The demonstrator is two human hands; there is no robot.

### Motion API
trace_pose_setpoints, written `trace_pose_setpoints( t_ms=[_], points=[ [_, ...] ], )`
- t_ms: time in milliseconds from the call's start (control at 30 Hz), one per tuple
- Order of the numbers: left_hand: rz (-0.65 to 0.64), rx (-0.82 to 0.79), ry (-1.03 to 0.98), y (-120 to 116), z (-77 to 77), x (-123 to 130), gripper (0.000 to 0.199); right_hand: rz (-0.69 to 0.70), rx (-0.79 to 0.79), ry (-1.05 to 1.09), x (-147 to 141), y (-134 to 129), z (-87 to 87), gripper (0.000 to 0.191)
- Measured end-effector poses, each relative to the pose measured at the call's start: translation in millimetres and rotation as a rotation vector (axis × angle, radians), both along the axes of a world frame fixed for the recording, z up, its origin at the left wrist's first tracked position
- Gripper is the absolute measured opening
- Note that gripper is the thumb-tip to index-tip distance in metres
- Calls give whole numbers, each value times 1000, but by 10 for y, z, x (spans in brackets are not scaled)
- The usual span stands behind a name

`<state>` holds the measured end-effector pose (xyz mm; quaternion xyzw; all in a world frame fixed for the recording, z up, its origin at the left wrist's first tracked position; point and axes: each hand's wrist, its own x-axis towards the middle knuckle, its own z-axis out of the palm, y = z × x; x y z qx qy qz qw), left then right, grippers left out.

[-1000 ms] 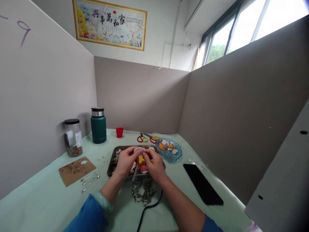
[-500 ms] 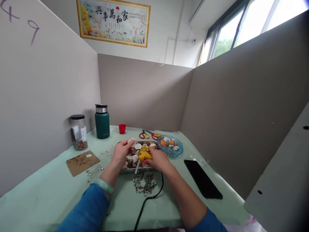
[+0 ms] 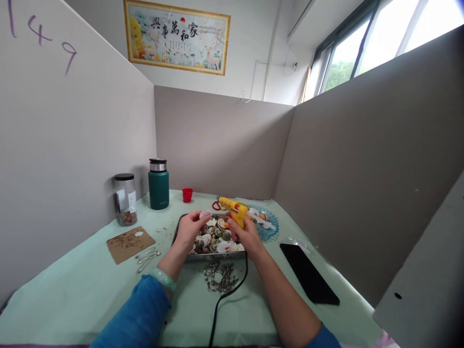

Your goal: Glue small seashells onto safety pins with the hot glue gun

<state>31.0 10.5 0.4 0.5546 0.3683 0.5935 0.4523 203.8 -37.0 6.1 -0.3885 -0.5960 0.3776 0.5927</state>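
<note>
Over the left part of a metal tray, my left hand pinches a pale pinkish shell. My right hand is wrapped round the handle of a yellow glue gun, above the tray's right side. The gun's nozzle points to the back left, and a whitish glue stick juts from its rear. Many shells in white, green and brown fill the tray. A black cord runs down from near my right hand to the table's front edge.
Metal clips lie before the tray. Behind the gun are a blue glass plate and scissors. A red cup, green bottle, jar, brown card and pins stand left; a black phone-like slab lies right.
My right hand has lifted the glue gun off the shells and swung its nozzle to the back left. My left hand still holds the shell. The view has shifted slightly.
</note>
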Motion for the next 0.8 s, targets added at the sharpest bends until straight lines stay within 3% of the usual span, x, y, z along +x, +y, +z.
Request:
trace_pose_setpoints(
  t_ms=[300, 533, 800],
  points=[
    [328, 293, 288, 1, 4, -26, 26, 147, 28, -96, -64, -37, -91, 40],
    [185, 98, 139, -15, 56, -31, 31, 156, 7, -121, -84, -36, -114, 42],
    [151, 63, 53, -25, 85, -29, 32, 112, -29, -198, -79, 40, -248, 40]
  ],
)
